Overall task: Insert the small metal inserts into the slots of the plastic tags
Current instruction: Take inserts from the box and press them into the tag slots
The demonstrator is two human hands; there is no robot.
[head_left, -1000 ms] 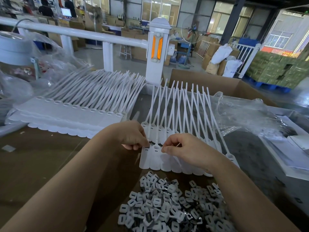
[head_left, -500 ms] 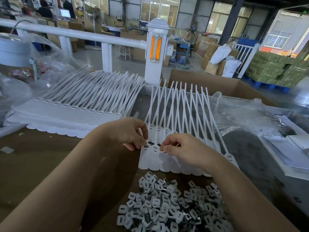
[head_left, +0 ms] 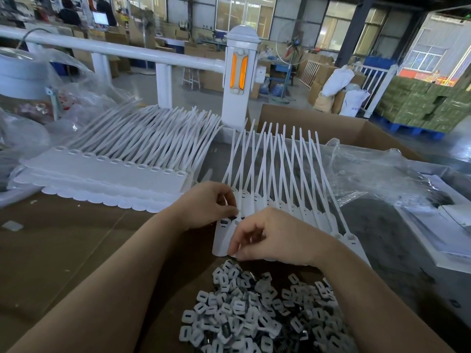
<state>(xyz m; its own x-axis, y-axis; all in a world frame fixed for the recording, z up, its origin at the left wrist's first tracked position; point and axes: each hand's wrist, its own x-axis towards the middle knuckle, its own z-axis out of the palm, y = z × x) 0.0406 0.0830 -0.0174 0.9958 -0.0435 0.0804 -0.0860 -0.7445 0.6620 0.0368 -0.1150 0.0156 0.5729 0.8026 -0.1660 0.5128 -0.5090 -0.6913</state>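
Since a moment ago the right hand point(head_left: 267, 236) has drawn back toward six o'clock off the plastic tags point(head_left: 257, 207), fingers curled (anything pinched is hidden), toward the inserts point(head_left: 257, 314) heaped on the tabletop point(head_left: 63, 250), while the left hand point(head_left: 209, 203) pinches a tag's slot end, suggesting one insertion is done.

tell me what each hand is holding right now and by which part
The left hand pinches the slotted head end of the strip of white tags. The right hand hovers curled over its rounded ends; any hold cannot be told.

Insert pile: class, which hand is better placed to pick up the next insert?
Right, probably. The right hand hangs just above the insert pile, while the left hand sits farther up on the tag row.
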